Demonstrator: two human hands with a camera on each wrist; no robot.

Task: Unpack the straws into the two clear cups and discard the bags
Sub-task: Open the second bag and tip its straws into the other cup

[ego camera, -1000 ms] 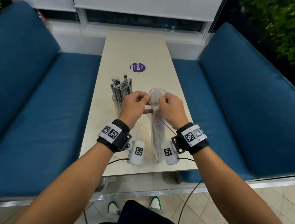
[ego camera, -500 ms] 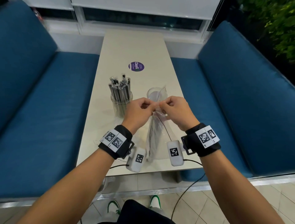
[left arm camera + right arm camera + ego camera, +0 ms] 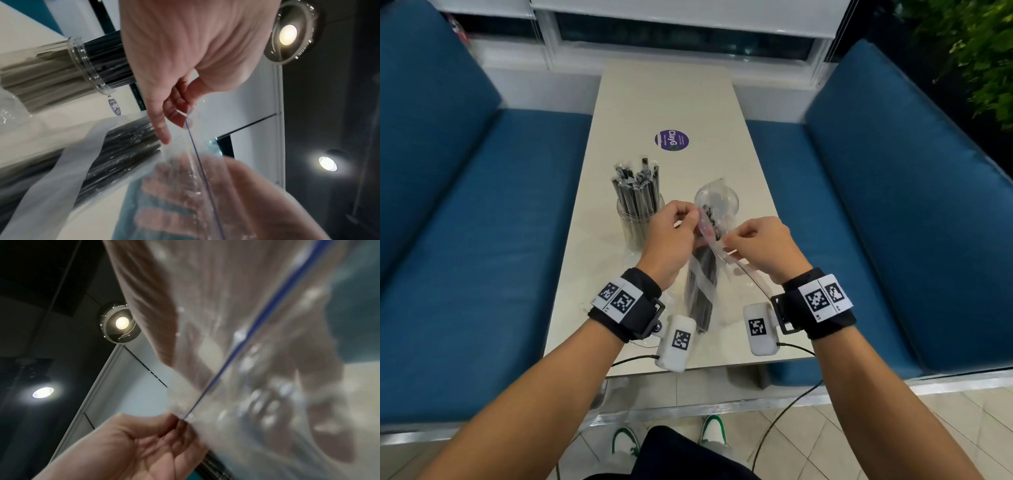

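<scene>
A clear zip bag (image 3: 700, 291) of black straws hangs upright between both hands over the table's near end. My left hand (image 3: 697, 219) pinches one lip of its mouth, and my right hand (image 3: 727, 244) pinches the other lip, pulled apart from the first. In the left wrist view the left fingers (image 3: 180, 116) hold the blue zip line of the bag (image 3: 123, 162). In the right wrist view the bag (image 3: 257, 369) covers my right hand. One clear cup (image 3: 638, 219) on the left is full of wrapped black straws. The second clear cup (image 3: 717, 200) stands behind the bag, partly hidden.
The narrow beige table (image 3: 674, 96) carries a round purple sticker (image 3: 672, 140) past the cups. Blue bench seats (image 3: 482, 222) flank it on both sides. A crumpled clear bag (image 3: 631, 255) lies at the full cup's foot.
My hands have drawn apart, the right one coming toward me, and the bag's mouth has spread open between them. The straws now show dark inside the bag.
</scene>
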